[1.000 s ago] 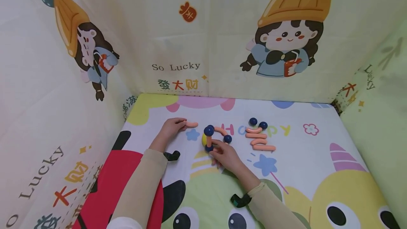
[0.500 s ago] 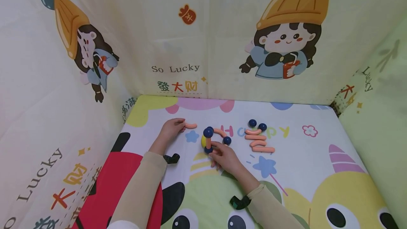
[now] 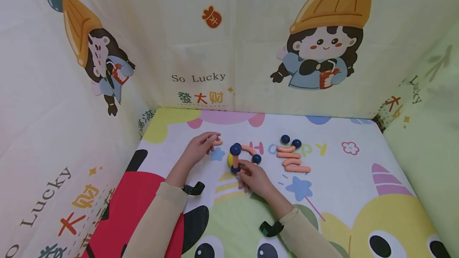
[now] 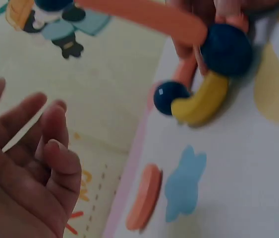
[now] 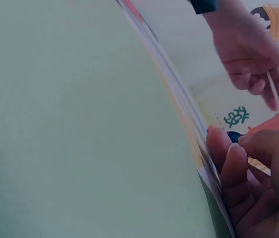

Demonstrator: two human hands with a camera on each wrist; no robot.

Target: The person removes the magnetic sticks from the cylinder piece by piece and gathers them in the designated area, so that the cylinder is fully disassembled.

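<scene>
My right hand [image 3: 256, 178] pinches the low near corner of a magnetic ball-and-rod construction. An upright salmon rod [image 3: 235, 161] joins a top blue ball [image 3: 235, 150] to a lower ball [image 4: 227, 49]. From the base run a yellow curved rod [image 4: 203, 104] and a curved salmon rod [image 3: 249, 148], with another blue ball [image 3: 256, 159] at the right. My left hand [image 3: 198, 148] hovers beside a loose, slightly curved salmon rod [image 4: 144, 198] on the table, fingers relaxed and apart from it. The right fingers partly hide the base.
Right of the construction lie several loose salmon rods [image 3: 288, 155], straight and curved, in a rough column. Two loose blue balls [image 3: 285, 139] sit behind them. Printed cloth walls [image 3: 251, 102] enclose the patterned tabletop [image 3: 344, 174] at the back and sides.
My left hand lets go of the loose curved rod's end and shifts slightly right over it, fingers loosened. The right hand and construction stay in place.
</scene>
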